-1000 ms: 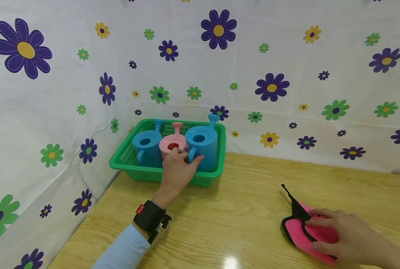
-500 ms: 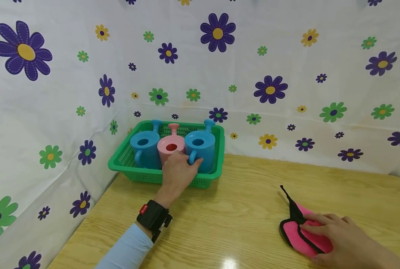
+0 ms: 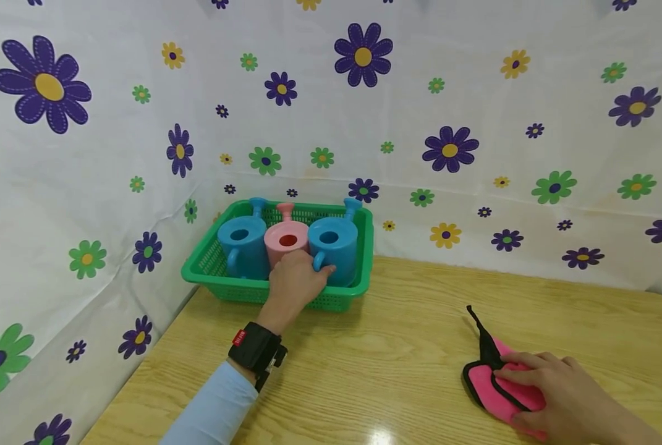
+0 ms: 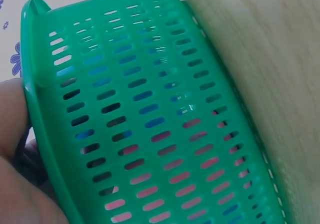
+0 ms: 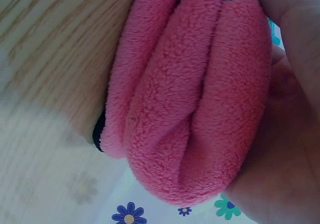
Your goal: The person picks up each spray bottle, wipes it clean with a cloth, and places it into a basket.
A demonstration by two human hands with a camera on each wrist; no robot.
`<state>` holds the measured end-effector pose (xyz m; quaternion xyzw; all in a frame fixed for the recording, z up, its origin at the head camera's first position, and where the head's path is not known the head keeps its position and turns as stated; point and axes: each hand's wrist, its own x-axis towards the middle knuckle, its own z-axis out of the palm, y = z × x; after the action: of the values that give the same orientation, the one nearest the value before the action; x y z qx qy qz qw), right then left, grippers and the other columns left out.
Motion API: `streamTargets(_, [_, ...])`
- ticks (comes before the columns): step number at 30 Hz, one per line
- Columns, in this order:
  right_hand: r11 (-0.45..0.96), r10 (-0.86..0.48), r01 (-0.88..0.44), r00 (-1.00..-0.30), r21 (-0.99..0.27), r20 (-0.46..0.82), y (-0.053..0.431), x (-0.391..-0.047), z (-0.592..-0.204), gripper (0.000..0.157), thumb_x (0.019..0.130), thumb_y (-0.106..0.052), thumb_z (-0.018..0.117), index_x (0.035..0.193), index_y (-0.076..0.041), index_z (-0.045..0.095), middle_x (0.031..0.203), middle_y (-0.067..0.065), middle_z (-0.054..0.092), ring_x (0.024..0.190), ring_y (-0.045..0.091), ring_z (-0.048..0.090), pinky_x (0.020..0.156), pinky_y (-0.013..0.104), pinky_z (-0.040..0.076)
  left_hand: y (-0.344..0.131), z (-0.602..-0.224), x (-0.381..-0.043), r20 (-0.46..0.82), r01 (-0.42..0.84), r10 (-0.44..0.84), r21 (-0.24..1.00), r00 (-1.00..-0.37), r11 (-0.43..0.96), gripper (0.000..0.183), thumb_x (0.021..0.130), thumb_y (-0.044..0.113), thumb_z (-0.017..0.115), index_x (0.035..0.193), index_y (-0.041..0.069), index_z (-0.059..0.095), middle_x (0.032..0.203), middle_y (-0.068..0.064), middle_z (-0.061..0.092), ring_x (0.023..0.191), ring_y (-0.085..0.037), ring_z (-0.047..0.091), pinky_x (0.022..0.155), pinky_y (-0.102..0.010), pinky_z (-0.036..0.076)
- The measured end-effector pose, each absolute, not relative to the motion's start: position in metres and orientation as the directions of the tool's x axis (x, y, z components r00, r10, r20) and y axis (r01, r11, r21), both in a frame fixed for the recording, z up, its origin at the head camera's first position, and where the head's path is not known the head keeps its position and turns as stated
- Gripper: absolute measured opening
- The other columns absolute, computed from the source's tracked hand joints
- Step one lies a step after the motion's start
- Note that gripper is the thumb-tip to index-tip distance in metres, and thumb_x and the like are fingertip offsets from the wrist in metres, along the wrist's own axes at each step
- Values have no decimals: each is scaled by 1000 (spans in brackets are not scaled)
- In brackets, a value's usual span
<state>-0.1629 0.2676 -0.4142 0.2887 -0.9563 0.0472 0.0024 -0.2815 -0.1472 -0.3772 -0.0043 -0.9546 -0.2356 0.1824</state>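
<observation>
Three toy watering cans stand side by side in a green basket (image 3: 219,272): a blue one (image 3: 247,256) at left, a pink one (image 3: 277,238) in the middle, another blue one (image 3: 342,259) at right. My left hand (image 3: 294,284) reaches over the basket's front rim and pinches the right blue can's handle (image 3: 319,259); its fingers partly cover the pink can. On the table, a folded pink fleece cloth (image 3: 489,386) with black edging and a black hanging loop lies under my right hand (image 3: 559,395), whose curled fingers and thumb grip it. The right wrist view shows its folds (image 5: 170,99) bunched up.
A wood-grain table (image 3: 397,346) bears both the basket and the cloth. White flower-printed sheeting (image 3: 408,111) closes off the back and left side. The basket stands near the back left corner, its slotted wall (image 4: 150,104) filling the left wrist view.
The right blue can has come down slightly in the basket, its spout swinging left, then a little right again. My right hand has shifted a bit further over the cloth.
</observation>
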Motion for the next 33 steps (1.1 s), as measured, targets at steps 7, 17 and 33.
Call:
streamTargets(7, [845, -525, -523, -851, -110, 11, 269, -164, -412, 57, 71, -56, 76, 118, -24, 71, 127, 3, 59, 110, 32, 53, 78, 58, 44, -142, -366, -288, 207, 67, -18, 397, -978, 915, 43, 86, 38, 68, 59, 10, 49, 50, -5, 45, 50, -21, 52, 48, -30, 35])
streamTargets(17, [849, -513, -512, -858, -131, 28, 271, -162, -413, 60, 70, -57, 76, 120, -23, 70, 129, 7, 59, 111, 33, 53, 77, 58, 43, -145, -353, -285, -40, 67, 87, 361, -995, 930, 47, 93, 48, 57, 72, 6, 55, 55, -4, 43, 52, -19, 51, 45, -26, 34])
streamTargets(33, [904, -387, -393, -920, -167, 65, 289, -171, -423, 66, 71, -61, 73, 119, -15, 70, 125, 18, 61, 101, 41, 57, 74, 65, 46, -178, -378, -182, 518, 313, 133, 277, -845, 908, 33, 84, 37, 72, 102, 10, 74, 100, -10, 74, 91, -29, 66, 72, -53, 55])
